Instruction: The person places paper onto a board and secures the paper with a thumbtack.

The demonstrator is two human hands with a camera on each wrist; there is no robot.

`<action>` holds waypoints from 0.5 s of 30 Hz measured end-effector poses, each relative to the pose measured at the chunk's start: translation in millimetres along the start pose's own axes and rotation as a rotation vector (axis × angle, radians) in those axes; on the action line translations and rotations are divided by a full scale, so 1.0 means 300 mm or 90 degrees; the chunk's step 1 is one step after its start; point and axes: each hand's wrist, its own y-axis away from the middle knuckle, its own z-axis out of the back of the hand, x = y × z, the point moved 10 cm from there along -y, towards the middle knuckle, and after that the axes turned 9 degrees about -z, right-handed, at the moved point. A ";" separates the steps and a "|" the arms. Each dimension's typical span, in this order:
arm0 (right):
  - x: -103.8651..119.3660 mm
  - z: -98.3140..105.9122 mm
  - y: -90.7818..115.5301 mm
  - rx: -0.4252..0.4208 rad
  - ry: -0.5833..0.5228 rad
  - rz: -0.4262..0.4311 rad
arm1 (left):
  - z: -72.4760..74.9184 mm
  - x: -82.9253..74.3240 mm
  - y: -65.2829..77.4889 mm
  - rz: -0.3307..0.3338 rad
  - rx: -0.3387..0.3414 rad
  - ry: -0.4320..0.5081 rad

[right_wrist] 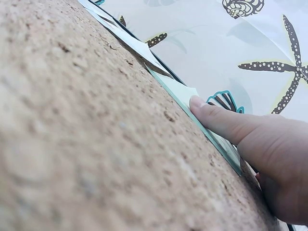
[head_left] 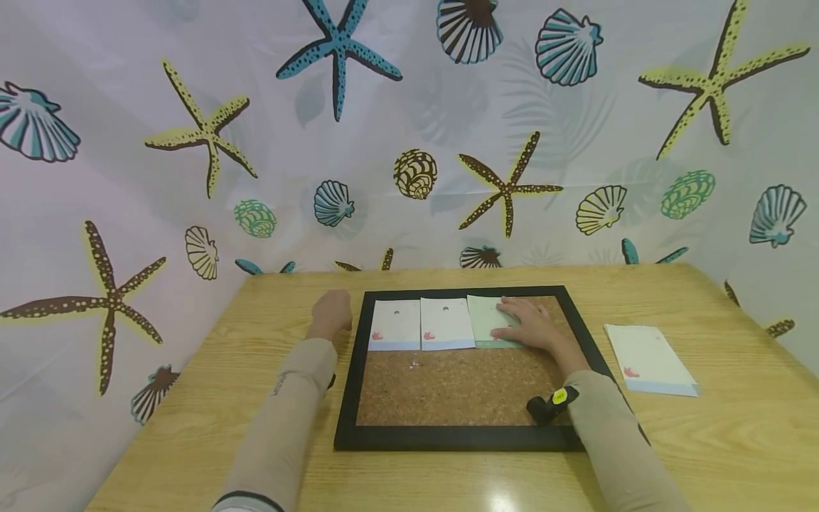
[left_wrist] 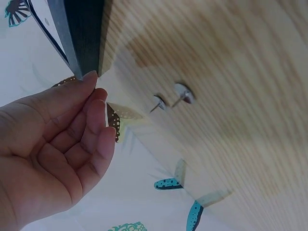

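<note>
My left hand (head_left: pixel 333 313) is over the table just left of the corkboard's (head_left: pixel 448 391) upper left corner. In the left wrist view its fingers curl and the thumb tip meets the index finger; I cannot tell whether anything is pinched there. Two metal thumbtacks (left_wrist: pixel 184 93) lie on the wood beside that hand. My right hand (head_left: pixel 527 323) rests on a pale green paper sheet (head_left: pixel 484 313), its thumb pressing the lower edge in the right wrist view. Left of that sheet are two white paper sheets (head_left: pixel 446 323), each with a small dark tack near the top.
Another white sheet (head_left: pixel 652 359) with a red drawing and blue strip lies on the table right of the board. A black frame (head_left: pixel 448 437) borders the cork. Behind the wooden table (head_left: pixel 211 398) hangs a cloth (head_left: pixel 384 227) printed with starfish and shells.
</note>
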 end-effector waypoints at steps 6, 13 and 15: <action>0.003 0.003 0.004 0.002 -0.003 0.001 | 0.007 -0.022 -0.001 0.003 -0.002 0.008; 0.002 0.004 0.004 0.000 0.002 0.003 | 0.019 -0.056 -0.008 -0.014 -0.024 -0.031; 0.004 0.003 0.006 0.003 -0.001 0.002 | 0.023 -0.065 -0.012 -0.021 -0.040 -0.044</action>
